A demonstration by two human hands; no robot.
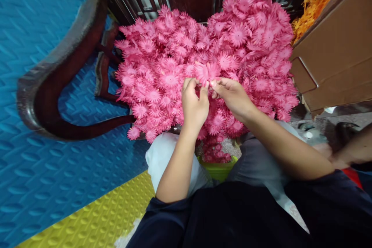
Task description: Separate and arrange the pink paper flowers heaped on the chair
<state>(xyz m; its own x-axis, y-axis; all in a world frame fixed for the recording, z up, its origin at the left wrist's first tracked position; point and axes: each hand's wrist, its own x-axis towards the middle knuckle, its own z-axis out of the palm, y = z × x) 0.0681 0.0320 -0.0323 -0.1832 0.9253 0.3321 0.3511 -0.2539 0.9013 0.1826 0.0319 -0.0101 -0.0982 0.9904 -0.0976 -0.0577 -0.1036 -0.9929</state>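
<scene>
Seen from above, a person's two bare hands meet over the middle of a large heap of bright pink, daisy-shaped artificial flowers [171, 50]. Between them is a pair of thin pink flower pieces with splayed, fringed petals [207, 71], raised at the near-middle of the heap and standing out a little paler than those behind.

The left hand [195, 102] has its thumb and fingers together, clamped on the lower left edge of the flower pieces. The right hand [234, 97] pinches the lower right edge between thumb and fingertip; its other fingers curl under. The tips of the two hands nearly meet, so the exact spot each one grips is partly hidden.

Handled well, such pieces probably call for a light pinch close to the centre, where pulling is less likely to crease or tear the petals. Let one hand hold steady while the other does the fine work, and keep the wrists clear of the heap, since loose flowers could catch or slide.

A yellow-green plastic container [218, 171] sits between the knees at the near side, with darker pink flowers just beyond its rim. A curved, dark wooden armrest [55, 81] is left of the heap; a brown cardboard box [334, 58] stands to the right.
</scene>
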